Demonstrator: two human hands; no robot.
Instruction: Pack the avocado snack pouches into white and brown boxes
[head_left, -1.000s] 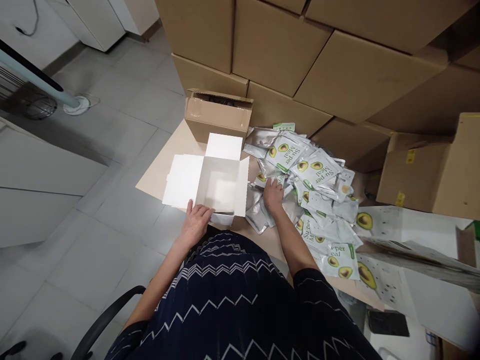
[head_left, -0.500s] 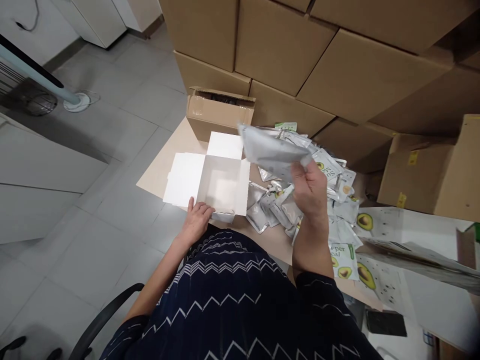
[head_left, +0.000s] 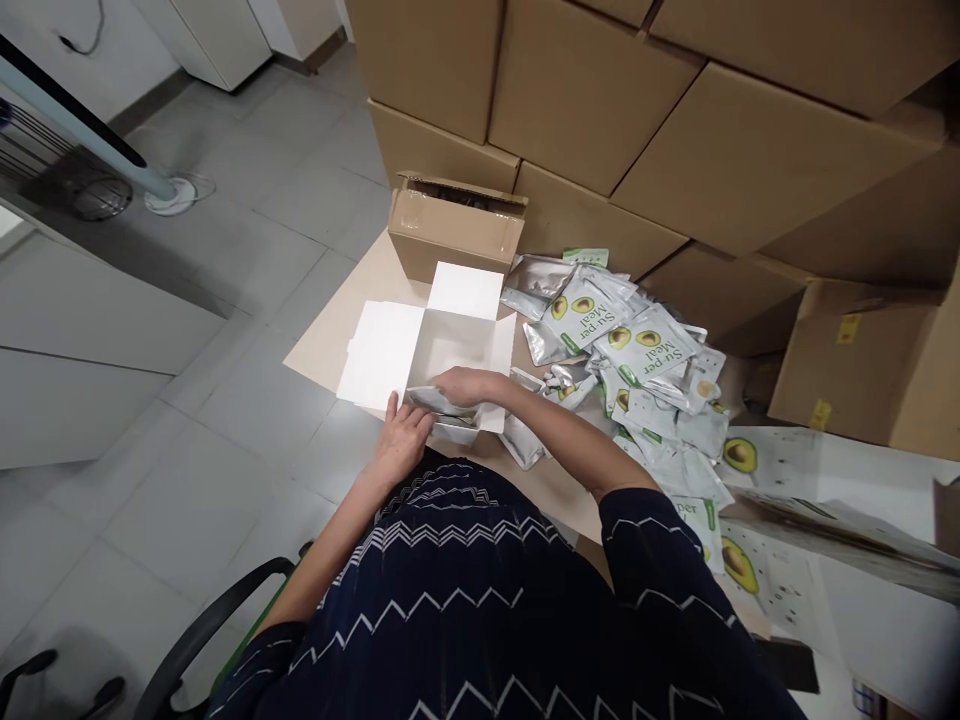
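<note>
On the table [head_left: 328, 342], the right hand [head_left: 466, 386] pinches a pouch [head_left: 426, 397] inside the box [head_left: 459, 328] the left hand [head_left: 403, 438] grips.

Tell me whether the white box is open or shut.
Open. The white box has its flaps spread outward, and the right hand is inside it.

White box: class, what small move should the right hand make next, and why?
Probably ease the pouch down and release it: the right hand holds it inside the open white box, toward its near side, while the left hand touches the box's edge.
</note>
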